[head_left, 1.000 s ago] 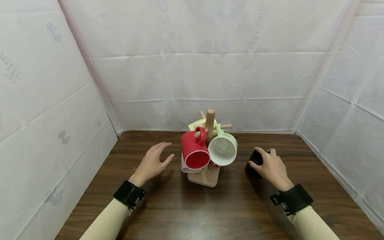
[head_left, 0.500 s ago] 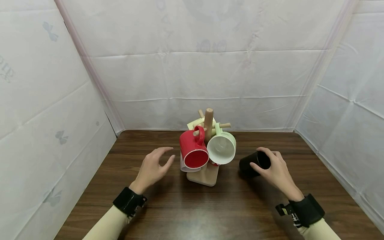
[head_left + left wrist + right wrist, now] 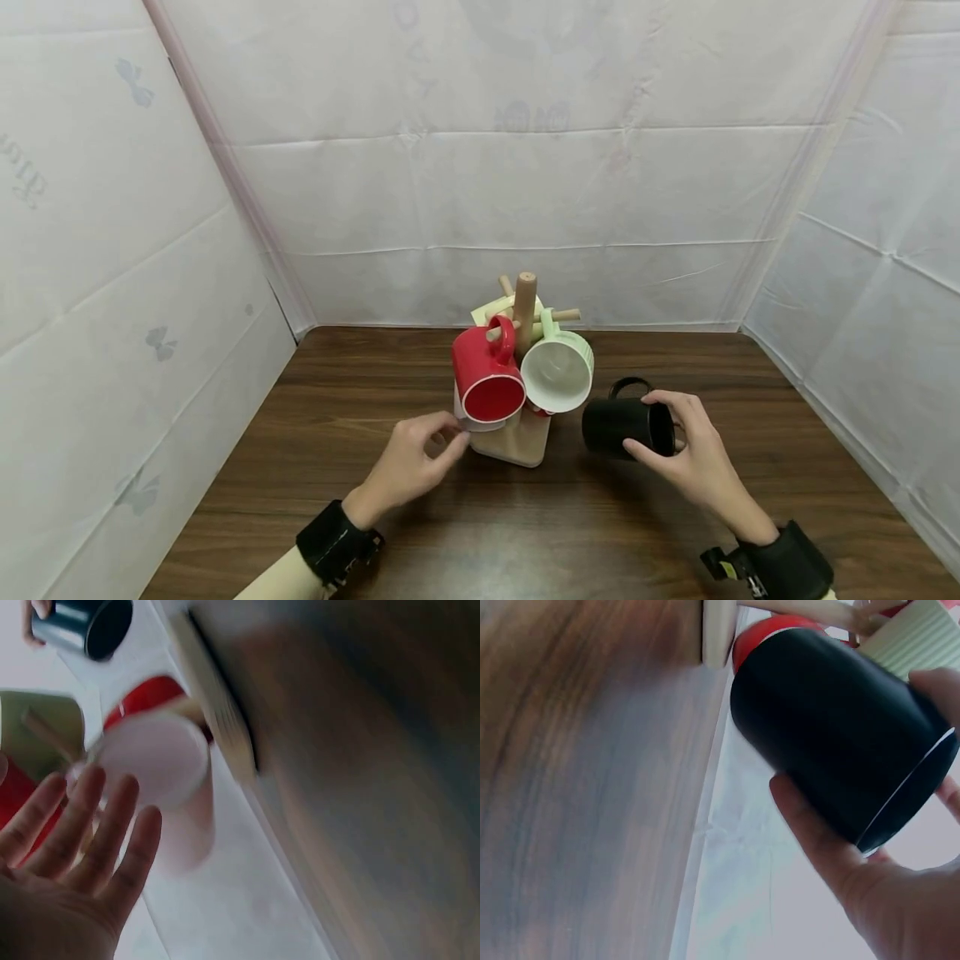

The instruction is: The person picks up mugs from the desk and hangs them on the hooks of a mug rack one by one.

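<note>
My right hand (image 3: 701, 458) grips a black mug (image 3: 617, 425) near its rim, thumb on the near side and fingers on the far side. The mug lies tilted on its side above the table, mouth to the right, handle at the back. In the right wrist view, the black mug (image 3: 832, 727) covers part of the rack. My left hand (image 3: 408, 462) is beside a pale pink mug (image 3: 184, 825) hanging low on a wooden mug rack (image 3: 519, 446). Its fingers (image 3: 112, 832) are extended in the left wrist view; whether they touch that mug, I cannot tell.
A red mug (image 3: 487, 375) and a pale green mug (image 3: 557, 372) hang at the rack's front. A yellow mug (image 3: 483, 312) hangs behind, and another red one shows low down. White sheeting (image 3: 480, 192) walls the back and sides of the brown wooden table (image 3: 480, 533).
My right hand has tipped the black mug from near upright onto its side, lifted it and brought it left. My left hand has moved right and nearer, up to the rack's low pink mug.
</note>
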The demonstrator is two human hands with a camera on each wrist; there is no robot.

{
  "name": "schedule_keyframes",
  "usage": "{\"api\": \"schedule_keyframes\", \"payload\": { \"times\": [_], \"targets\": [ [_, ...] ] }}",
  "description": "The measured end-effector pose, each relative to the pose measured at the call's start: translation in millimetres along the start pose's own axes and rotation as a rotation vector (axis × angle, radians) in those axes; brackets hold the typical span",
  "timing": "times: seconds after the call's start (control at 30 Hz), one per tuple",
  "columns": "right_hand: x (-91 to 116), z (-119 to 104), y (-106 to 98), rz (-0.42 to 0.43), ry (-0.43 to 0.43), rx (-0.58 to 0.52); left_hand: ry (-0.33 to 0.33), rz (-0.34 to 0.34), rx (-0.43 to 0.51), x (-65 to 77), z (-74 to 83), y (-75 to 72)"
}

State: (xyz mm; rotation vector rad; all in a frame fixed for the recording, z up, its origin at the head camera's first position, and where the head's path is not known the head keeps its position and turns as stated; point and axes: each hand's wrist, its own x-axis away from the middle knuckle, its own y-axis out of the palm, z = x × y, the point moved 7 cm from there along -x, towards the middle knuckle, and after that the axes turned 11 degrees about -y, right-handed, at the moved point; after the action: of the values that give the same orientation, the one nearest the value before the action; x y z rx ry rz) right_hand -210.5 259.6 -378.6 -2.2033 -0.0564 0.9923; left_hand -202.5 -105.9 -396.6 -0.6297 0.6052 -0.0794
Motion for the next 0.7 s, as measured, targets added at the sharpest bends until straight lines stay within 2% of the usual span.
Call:
{"api": "schedule_keyframes", "payload": {
  "times": [0.13, 0.23, 0.3, 0.4, 0.5, 0.7],
  "targets": [
    [5, -10, 6, -0.011, -0.066, -0.063, 0.022, -0.169, 0.109, 4.7, 13.7, 25.5],
    [7, -17, 11, -0.016, -0.122, -0.099, 0.008, -0.299, 0.193, 5.6, 21.9, 43.6],
    [8, -21, 13, -0.020, -0.157, -0.148, -0.044, -0.384, 0.254, 5.3, 24.7, 54.6],
    [11, -29, 16, -0.013, -0.239, -0.218, -0.147, -0.476, 0.337, 5.7, 26.2, 67.6],
    [13, -39, 19, 0.000, -0.332, -0.272, -0.240, -0.536, 0.402, 6.2, 26.0, 77.4],
    [17, -57, 24, 0.007, -0.427, -0.303, -0.266, -0.586, 0.379, 4.7, 28.3, 88.1]
  ]
}}
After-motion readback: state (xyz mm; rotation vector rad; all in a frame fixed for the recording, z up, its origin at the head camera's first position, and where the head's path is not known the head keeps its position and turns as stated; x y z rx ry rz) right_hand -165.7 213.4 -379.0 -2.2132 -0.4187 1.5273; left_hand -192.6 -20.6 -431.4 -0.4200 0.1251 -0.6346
